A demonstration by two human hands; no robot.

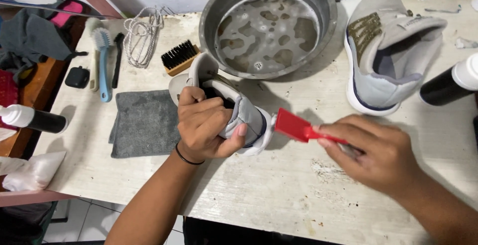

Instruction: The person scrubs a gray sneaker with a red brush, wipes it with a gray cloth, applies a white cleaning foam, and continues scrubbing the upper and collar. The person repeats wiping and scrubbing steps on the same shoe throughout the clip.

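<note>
- Left hand (206, 125) is closed around the heel end of a grey sneaker (239, 113), fingers inside the opening, thumb across the outside; a black band sits on that wrist.
- Right hand (376, 153) pinches the handle of a red brush (297, 127), fingers curled tight; the brush head meets the sneaker's white sole edge at the heel, bristles hidden, probably facing down.
- Held sneaker lies on the worn white table (279, 195), centre, just below the basin.
- Far left: two dark bottles with white caps, one at the left edge (35, 119), one at the right edge (450, 83).
- Left of centre: a blue-handled brush (103, 63), a thin black brush (117, 58), a coil of white laces (142, 36), a folded grey cloth (144, 123).
- Wooden brush with black bristles (179, 57) lies just beside the sneaker's toe.
- Metal basin (269, 23) holds shallow, scummy water.
- Second grey sneaker (388, 51) rests to the right of the basin, well apart from both hands.
</note>
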